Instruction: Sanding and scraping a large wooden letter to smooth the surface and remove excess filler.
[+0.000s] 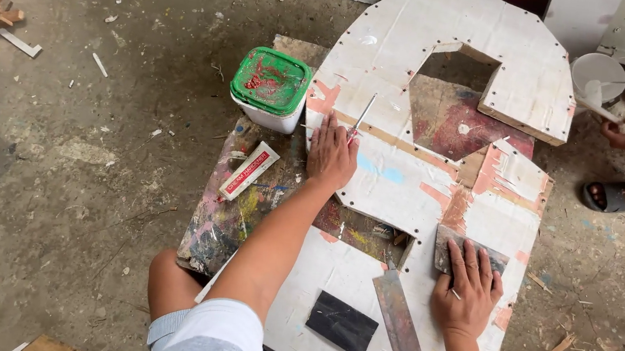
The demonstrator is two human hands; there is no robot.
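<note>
Sanding block (468,252) under right hand (466,291), left hand (332,154) bracing board (405,186).

white cutout board (453,42), green-lidded tub (271,81), black pad (342,325)

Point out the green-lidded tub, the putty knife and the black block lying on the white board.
Green-lidded tub (271,81): head view, on the middle of its green lid.
Putty knife (400,319): head view, on the flat of its blade.
Black block (342,325): head view, on the centre of its top face.
</note>
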